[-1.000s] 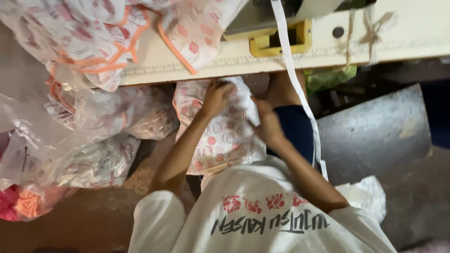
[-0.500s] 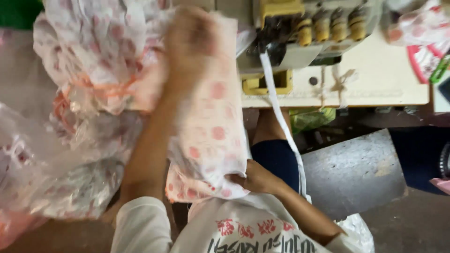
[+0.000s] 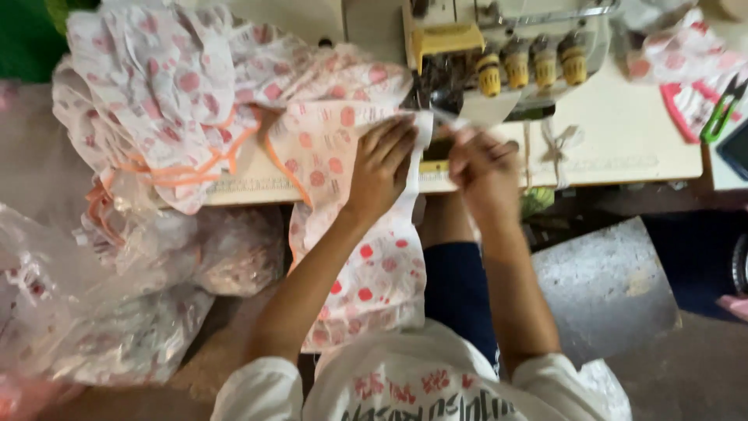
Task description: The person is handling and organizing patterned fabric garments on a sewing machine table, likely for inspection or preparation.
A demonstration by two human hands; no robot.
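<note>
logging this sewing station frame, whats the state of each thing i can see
left hand: flat on the printed fabric piece, pressing it to the table
right hand: blurred, pinching the white strip near the machine
printed fabric piece: draped over the table edge
white strip: held at the machine
fabric pile: heaped on the table
sewing machine: upright; running or not, cannot tell
snips: lying on the table
</note>
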